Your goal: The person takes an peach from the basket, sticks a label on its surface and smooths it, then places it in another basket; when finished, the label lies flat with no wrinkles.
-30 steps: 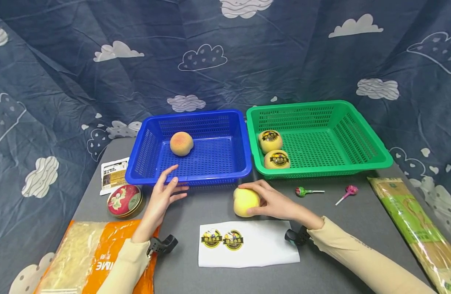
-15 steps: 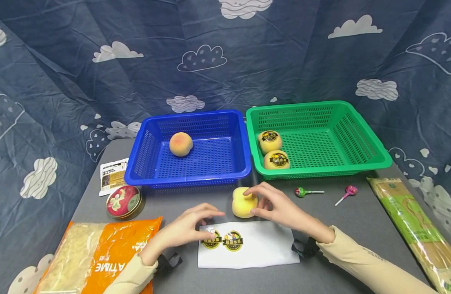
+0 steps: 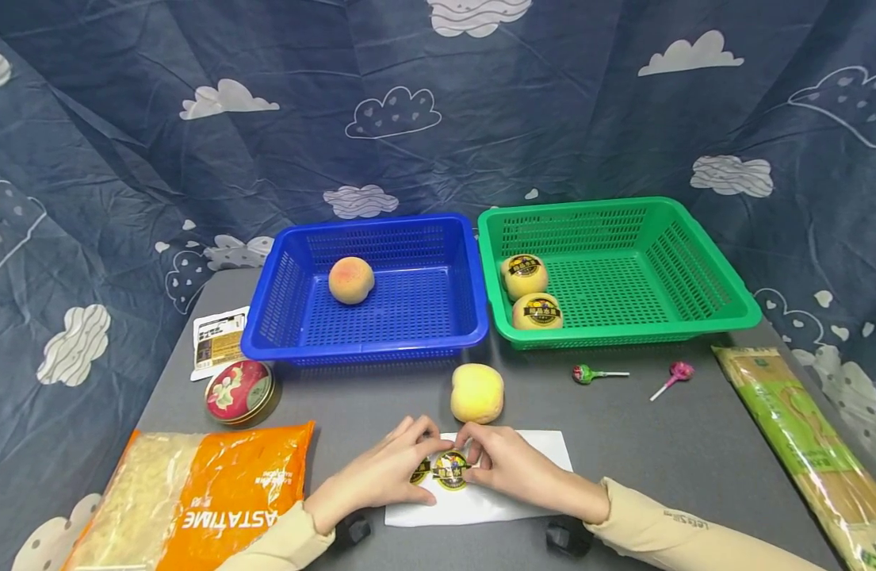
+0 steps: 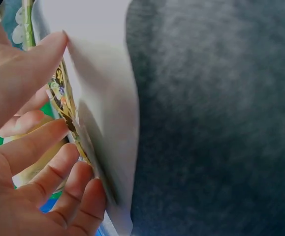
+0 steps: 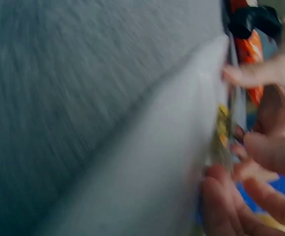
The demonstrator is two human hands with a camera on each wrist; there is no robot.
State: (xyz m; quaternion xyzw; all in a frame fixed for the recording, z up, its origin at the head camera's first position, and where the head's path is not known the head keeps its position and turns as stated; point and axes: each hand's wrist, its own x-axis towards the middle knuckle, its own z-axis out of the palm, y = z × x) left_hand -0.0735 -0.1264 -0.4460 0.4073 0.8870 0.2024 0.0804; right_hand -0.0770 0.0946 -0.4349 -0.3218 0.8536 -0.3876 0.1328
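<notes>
A white backing sheet lies on the table with two round black-and-gold stickers on it. My left hand rests over its left part, thumb and fingers spread round the left sticker, which is partly covered. In the left wrist view, those fingertips reach the sheet's surface. My right hand has bent fingers at the right edge of the other sticker; the right wrist view is blurred, with thumb and fingers apart there. Just beyond the sheet sits a yellow peach, touched by neither hand.
Behind stand a blue basket holding one peach and a green basket holding two stickered peaches. At left lie an orange pasta bag and a red tin. Two lollipops and a noodle pack lie right.
My right hand has let go of the yellow peach and come down to the sheet. My left hand has moved from the blue basket's front to the stickers. The peach stays beyond the sheet.
</notes>
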